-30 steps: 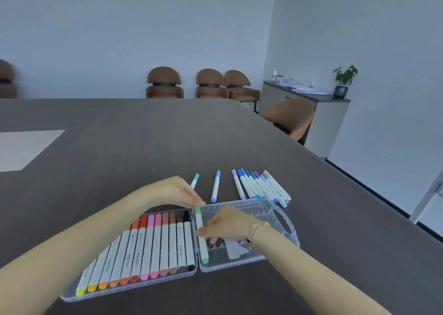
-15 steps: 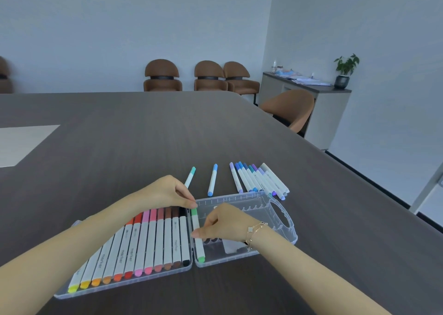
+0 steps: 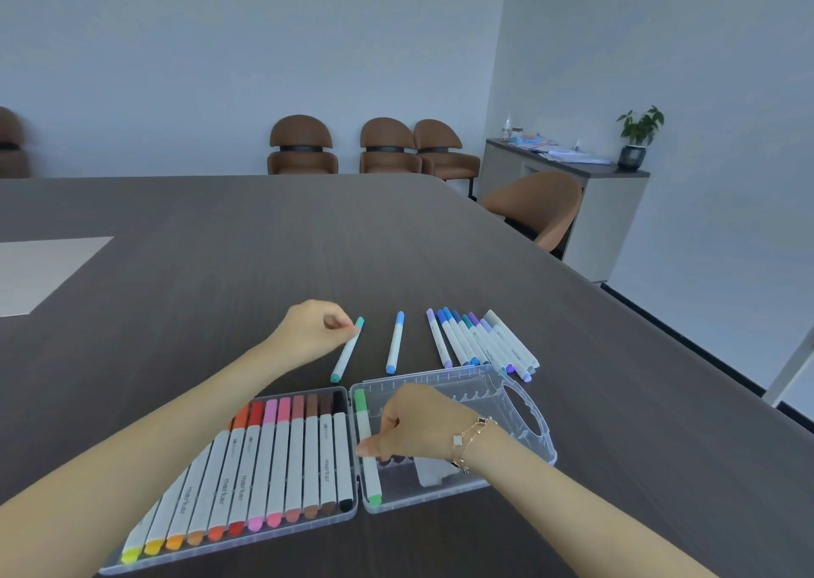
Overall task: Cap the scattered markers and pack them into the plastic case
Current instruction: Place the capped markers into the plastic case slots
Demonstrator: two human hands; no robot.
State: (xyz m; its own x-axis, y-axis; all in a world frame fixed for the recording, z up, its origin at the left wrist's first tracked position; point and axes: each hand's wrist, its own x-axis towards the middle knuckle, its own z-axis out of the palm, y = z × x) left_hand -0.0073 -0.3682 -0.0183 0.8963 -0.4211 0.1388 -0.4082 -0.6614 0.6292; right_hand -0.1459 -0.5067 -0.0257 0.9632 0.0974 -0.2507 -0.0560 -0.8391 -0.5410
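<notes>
One green marker [image 3: 366, 445] pinched in right hand [image 3: 418, 423] grip, left hand [image 3: 312, 331] seemingly pinching teal marker [image 3: 348, 350]

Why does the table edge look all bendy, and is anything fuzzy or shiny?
Head view: the wide lens curves the table edge and stretches the arms near the corners; the light is soft and even, with only faint shadows; the clear case catches a pale sheen; the left hand looks a little smeared, the marker print stays sharp.
</notes>
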